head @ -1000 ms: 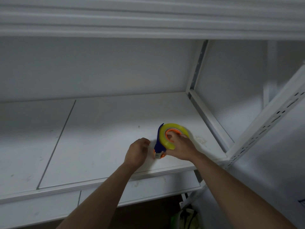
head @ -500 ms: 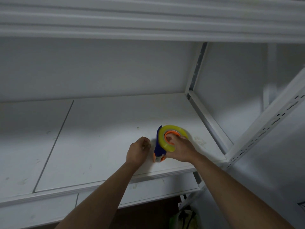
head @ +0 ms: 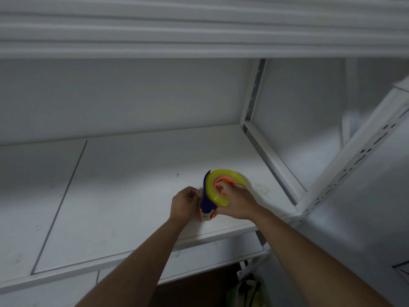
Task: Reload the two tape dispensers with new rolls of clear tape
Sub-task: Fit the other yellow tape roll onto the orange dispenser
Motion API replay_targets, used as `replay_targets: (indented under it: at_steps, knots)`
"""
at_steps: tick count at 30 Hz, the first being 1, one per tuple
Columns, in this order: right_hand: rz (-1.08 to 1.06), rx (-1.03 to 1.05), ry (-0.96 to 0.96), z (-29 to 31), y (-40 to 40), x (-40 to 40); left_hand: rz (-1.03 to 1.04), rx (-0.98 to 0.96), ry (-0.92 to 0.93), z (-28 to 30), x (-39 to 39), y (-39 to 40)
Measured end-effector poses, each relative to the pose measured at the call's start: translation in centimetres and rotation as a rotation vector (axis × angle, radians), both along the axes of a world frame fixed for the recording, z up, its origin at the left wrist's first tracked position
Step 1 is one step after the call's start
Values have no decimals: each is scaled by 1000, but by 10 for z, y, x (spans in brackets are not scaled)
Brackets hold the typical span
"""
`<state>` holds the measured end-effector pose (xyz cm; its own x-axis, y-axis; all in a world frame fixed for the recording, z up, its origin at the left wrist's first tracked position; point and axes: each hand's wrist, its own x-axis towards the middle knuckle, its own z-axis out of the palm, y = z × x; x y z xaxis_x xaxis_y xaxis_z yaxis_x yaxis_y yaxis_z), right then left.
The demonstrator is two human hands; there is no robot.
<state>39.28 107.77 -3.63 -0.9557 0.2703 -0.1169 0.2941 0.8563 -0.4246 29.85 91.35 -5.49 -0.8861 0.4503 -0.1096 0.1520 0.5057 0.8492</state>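
Up on the white shelf [head: 132, 196], both hands grip the tape dispenser [head: 205, 202]; right hand [head: 236, 200] covers its roll [head: 221, 187], left hand [head: 183, 202] beside.

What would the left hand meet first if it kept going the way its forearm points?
The blue dispenser: the left hand already sits against its side, likely touching. Beyond that lies bare shelf, though depth is hard to judge.

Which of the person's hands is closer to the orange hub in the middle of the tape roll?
Right. The right hand has its fingers on the orange hub itself. The left hand sits off to the side, at the blue dispenser body's outer edge.
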Motion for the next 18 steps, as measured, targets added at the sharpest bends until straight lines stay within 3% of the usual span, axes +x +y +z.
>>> replay_targets:
  at_steps: [12,18]
  knots:
    - [18,36,18,-1,0,1,61,18,-126,29,18,3]
    - [33,18,33,3,-3,2,-78,103,-313,41,44,0]
